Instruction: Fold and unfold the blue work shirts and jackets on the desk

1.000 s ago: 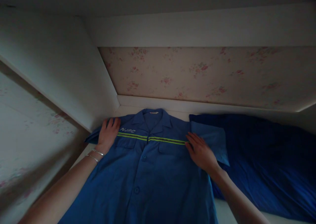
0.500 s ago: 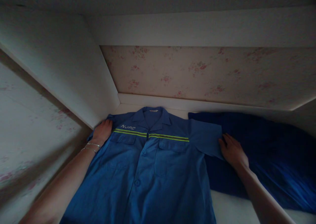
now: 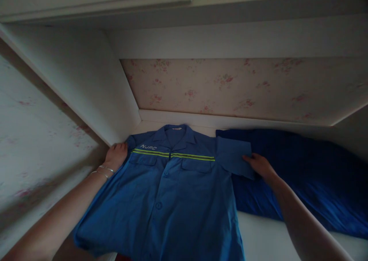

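A blue short-sleeved work shirt (image 3: 184,199) lies face up, with a collar, buttons, two flap pockets, white letters "NJPC" and yellow-green stripes across the chest. My right hand (image 3: 260,165) pinches the cuff of the sleeve on the right, thumb on top. At the sleeve on the left, my left hand (image 3: 115,156), with thin bracelets at the wrist, has its fingers curled over the cloth beside the side panel; the fingertips are partly hidden. The shirt's lower part runs past the bottom of the view.
Darker blue cloth (image 3: 299,169) is spread on the white surface (image 3: 258,230) to the right, partly under the sleeve. A white side panel (image 3: 94,76) stands close on the left. Flowered wallpaper (image 3: 201,88) covers the back, and a cabinet edge (image 3: 143,13) overhangs above.
My right hand has shifted left and closed on the sleeve's cuff, which has moved slightly left with it. My left hand stays by the panel. More of the cabinet above shows.
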A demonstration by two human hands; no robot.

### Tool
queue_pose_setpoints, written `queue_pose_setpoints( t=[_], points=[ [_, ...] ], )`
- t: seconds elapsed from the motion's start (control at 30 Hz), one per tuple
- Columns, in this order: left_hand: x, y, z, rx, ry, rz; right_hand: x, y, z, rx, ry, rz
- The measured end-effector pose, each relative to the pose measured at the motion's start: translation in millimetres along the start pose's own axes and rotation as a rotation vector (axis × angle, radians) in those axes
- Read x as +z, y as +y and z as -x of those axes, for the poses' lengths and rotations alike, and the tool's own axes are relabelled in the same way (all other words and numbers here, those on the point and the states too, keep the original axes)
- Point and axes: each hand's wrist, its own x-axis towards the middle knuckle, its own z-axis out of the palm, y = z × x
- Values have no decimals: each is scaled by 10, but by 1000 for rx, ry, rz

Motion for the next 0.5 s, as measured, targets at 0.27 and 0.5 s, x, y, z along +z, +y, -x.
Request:
queue_pose_setpoints(
  t=[0.27, 0.5],
  points=[
    [-148, -37, 57, -150, -77, 143, 5, -667, 421, -229, -122, -564],
    [-669, -108, -148, -300, 21, 360, 482, -1378, 805, -450, -514, -438]
  ],
)
